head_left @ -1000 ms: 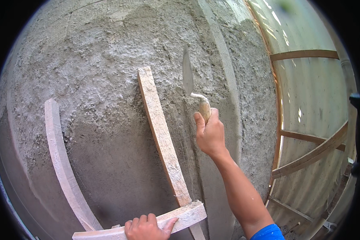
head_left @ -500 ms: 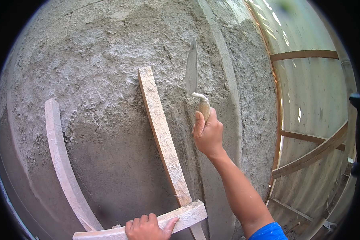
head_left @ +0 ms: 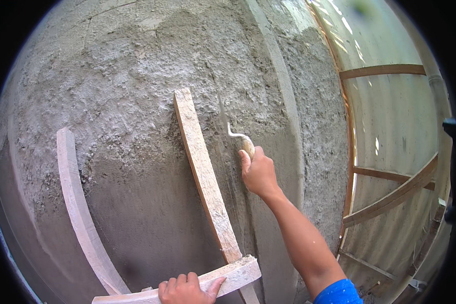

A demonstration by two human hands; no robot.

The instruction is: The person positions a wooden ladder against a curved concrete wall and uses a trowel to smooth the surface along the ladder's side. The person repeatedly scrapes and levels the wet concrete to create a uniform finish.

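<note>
My right hand (head_left: 259, 172) is closed around the wooden handle of a trowel (head_left: 247, 145). Its thin blade is seen edge-on and points up toward the cement-plastered wall (head_left: 152, 197); whether it touches the wall, I cannot tell. Down at the lower edge, my left hand (head_left: 186, 290) grips a wooden crosspiece (head_left: 233, 276), fingers over the top and thumb along its face. Two wooden uprights rise from that crosspiece: one mortar-crusted upright (head_left: 202, 162) left of the trowel, and a paler upright (head_left: 78, 202) farther left.
Rough, lumpy mortar covers the upper wall, smoother grey plaster the lower part. A raised vertical plaster strip (head_left: 283, 76) runs down right of the trowel. Beyond the wall's right edge stand corrugated sheets (head_left: 390, 116) with wooden battens (head_left: 382, 71) and a slanted brace (head_left: 395, 197).
My right hand has moved slightly left and down. The trowel has turned from showing its blade's flat to nearly edge-on, tilting left. My left hand stays on the crosspiece.
</note>
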